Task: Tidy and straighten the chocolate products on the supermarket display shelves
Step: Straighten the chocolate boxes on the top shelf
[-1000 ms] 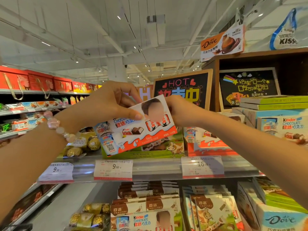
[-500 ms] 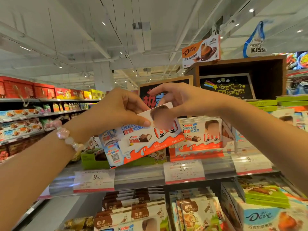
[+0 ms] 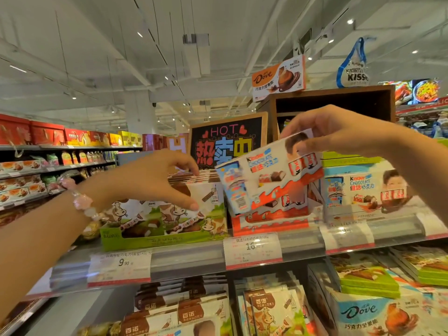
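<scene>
Right hand (image 3: 339, 134) pinches the Kinder box (image 3: 269, 175) by its top corner, tilted above the red tray (image 3: 269, 223); left hand (image 3: 155, 180), grip wide, fingertips touching the cow-print chocolate boxes (image 3: 206, 195) on the shelf (image 3: 194, 258)

A black chalkboard sign (image 3: 228, 139) reading "HOT" stands behind the shelf. A Dove sign (image 3: 278, 78) and a Kisses sign (image 3: 354, 66) hang under the white ceiling (image 3: 121, 44). A dark wooden box (image 3: 332, 103) sits up top. White price tags (image 3: 120, 265) line the rail. Red boxes (image 3: 46, 134) fill the far aisle at left.
</scene>
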Demonstrator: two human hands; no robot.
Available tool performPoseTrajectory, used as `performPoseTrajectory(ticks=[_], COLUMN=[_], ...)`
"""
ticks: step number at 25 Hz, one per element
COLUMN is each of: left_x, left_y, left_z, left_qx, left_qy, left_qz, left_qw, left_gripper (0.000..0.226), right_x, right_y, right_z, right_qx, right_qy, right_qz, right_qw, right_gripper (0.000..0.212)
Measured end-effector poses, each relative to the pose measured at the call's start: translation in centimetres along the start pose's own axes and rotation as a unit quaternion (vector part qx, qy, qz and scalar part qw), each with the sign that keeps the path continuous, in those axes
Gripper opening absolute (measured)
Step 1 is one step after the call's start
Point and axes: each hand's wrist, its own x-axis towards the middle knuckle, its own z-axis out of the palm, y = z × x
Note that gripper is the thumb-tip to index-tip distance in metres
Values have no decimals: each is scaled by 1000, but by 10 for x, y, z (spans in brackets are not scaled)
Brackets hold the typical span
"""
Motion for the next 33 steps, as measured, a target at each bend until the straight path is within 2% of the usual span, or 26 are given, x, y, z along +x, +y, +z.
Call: performPoseTrajectory(ticks=[1,4,8,19,27,30,33], left_x=[0,3,4,5,6,6,8], left_y=[-5,-14,-19,-23,-26,-28,-28], left_z=[3,11,14,15,16,16,18], left_qx=[-5,-55,-63,-77,-88,-82,-69], left_qy=[-12,13,27,24,18,19,28], left_qz=[-3,16,13,18,38,36,25], left_qw=[1000,998,998,997,995,996,997], left_gripper=[49,34,34,35,30,30,31], right_x=[-1,0,10,11,11,10,8], right_y=[3,7,5,20,16,22,24], right_z=[0,5,14,30,39,50,57], right_qx=[-8,-32,-59,-181,-214,-217,-281], right_qy=[8,32,56,-9,-37,-36,-43], right_qz=[17,45,60,101,118,131,130], right_qw=[1000,998,995,978,969,967,950], right_gripper=[25,25,22,29,32,25,20])
